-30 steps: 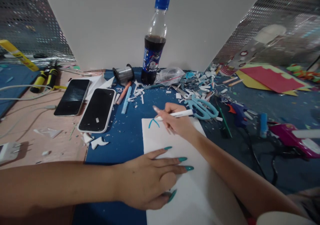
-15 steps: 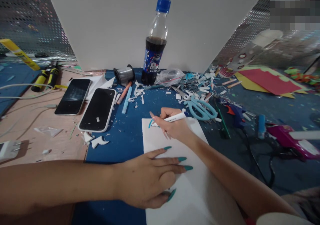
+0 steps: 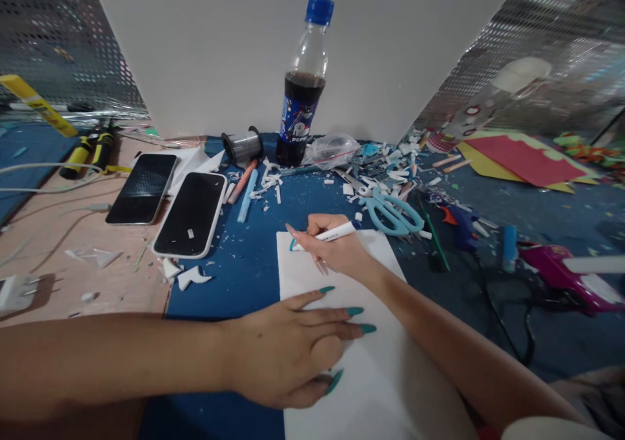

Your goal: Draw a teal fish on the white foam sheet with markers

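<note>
A white sheet of paper [image 3: 371, 375] lies on the blue mat in front of me. My left hand [image 3: 293, 352] rests flat on the sheet with its fingers stretched out, holding it down. My right hand [image 3: 336, 248] grips a white marker [image 3: 336, 233] near the sheet's top left corner. The marker's tip touches the paper at a small blue mark [image 3: 291, 243], mostly hidden by my fingers. Teal scissors [image 3: 393, 211] lie just beyond my right hand.
A cola bottle [image 3: 303, 85] stands at the back against a white board. Two phones [image 3: 168, 202] lie to the left, a wire spool [image 3: 241, 146] behind them. Paper scraps [image 3: 385, 160], a glue gun [image 3: 461, 219], a pink tool [image 3: 566, 274] and coloured sheets [image 3: 525, 157] crowd the right.
My right hand has slid left with the marker and now covers most of the blue mark. The left hand has stayed in place.
</note>
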Demonstrator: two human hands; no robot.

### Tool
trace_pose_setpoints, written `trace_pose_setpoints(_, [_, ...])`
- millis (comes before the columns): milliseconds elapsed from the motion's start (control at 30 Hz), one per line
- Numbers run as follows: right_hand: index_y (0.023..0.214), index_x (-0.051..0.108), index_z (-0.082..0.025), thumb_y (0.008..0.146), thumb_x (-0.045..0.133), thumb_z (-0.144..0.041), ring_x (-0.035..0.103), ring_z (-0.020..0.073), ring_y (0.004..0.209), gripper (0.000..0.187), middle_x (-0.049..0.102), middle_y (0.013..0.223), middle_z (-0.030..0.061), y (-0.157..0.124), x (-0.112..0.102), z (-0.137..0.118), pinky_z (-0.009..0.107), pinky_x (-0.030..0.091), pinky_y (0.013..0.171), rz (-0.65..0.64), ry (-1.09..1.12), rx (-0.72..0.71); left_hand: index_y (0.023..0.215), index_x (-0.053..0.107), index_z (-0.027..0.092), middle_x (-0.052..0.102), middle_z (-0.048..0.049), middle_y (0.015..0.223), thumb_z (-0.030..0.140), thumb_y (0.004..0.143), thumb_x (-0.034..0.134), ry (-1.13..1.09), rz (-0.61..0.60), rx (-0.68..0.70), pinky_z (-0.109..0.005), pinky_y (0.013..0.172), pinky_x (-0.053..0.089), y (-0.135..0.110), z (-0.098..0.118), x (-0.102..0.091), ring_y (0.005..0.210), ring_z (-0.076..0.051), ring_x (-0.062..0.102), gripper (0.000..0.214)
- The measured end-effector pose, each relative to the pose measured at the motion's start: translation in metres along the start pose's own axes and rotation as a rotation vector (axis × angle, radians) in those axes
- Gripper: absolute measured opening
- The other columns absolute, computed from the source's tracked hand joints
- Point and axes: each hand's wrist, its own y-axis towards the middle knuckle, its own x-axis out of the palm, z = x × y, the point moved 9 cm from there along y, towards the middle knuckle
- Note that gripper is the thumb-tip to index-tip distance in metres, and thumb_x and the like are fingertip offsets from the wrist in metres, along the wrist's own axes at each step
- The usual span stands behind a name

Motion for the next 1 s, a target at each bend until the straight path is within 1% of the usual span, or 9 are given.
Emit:
trace_pose_setpoints(100, [0.057,0.039,-0.022,0.087,0.067,-0.043,0.044,0.0072,0.034,0.047,0.048,0.041,-0.0063,0.0006,0.0007,-0.0002,0.02,0.032,0.038,0.0,0.0,-0.01,0.121,0.056,0.01,0.049,-0.0144,0.156,0.033,0.103,0.044,0.008,-0.017,-0.011,-0.046,0.127,0.021,0.0005,-0.0006,0.0012,0.149,-0.028,0.04,0.031])
trace_pose_setpoints(333, [0.058,0.039,-0.022,0.087,0.067,-0.039,0.044,0.0075,0.031,0.043,0.048,0.041,-0.0074,-0.0002,0.0038,-0.0006,0.02,0.031,0.037,-0.029,0.037,0.006,0.121,0.056,0.011,0.049,-0.0133,0.155,0.035,0.104,0.042,0.032,-0.02,-0.011,-0.044,0.128,0.02,0.0008,-0.0003,0.0007,0.15,-0.025,0.039,0.032])
trace_pose_setpoints(533, [0.058,0.038,-0.023,0.088,0.067,-0.036,0.045,0.0078,0.032,0.044,0.046,0.041,-0.0079,-0.0002,0.0036,-0.0023,0.021,0.033,0.039,-0.04,0.047,-0.009,0.122,0.056,0.009,0.046,-0.0146,0.157,0.035,0.105,0.039,0.042,-0.086,-0.01,-0.046,0.128,0.02,0.0018,0.0,0.0032,0.151,-0.027,0.036,0.035])
trace_pose_setpoints(700, [0.057,0.037,-0.022,0.088,0.067,-0.039,0.044,0.0067,0.034,0.046,0.044,0.043,-0.0083,-0.0006,0.0016,-0.0011,0.021,0.032,0.04,-0.03,0.003,-0.016,0.123,0.055,0.01,0.048,-0.0139,0.156,0.034,0.105,0.042,0.016,-0.055,-0.013,-0.044,0.128,0.018,0.0013,-0.0002,-0.0003,0.151,-0.025,0.037,0.034])
trace_pose_setpoints(833, [0.057,0.037,-0.021,0.088,0.067,-0.037,0.043,0.006,0.036,0.046,0.043,0.045,-0.0079,-0.0011,0.0,-0.0017,0.021,0.031,0.041,-0.018,-0.022,-0.032,0.124,0.055,0.011,0.046,-0.0117,0.158,0.035,0.104,0.043,0.02,-0.055,-0.027,-0.043,0.129,0.015,0.0004,-0.0013,0.0021,0.151,-0.024,0.036,0.034])
trace_pose_setpoints(1000, [0.056,0.037,-0.021,0.088,0.066,-0.037,0.044,0.0058,0.037,0.046,0.041,0.045,-0.0084,-0.0017,0.0005,-0.0022,0.021,0.034,0.041,-0.03,-0.013,-0.021,0.125,0.054,0.009,0.045,-0.0124,0.159,0.036,0.105,0.041,0.029,-0.073,-0.024,-0.045,0.129,0.016,0.0005,-0.0014,0.0069,0.152,-0.025,0.035,0.035])
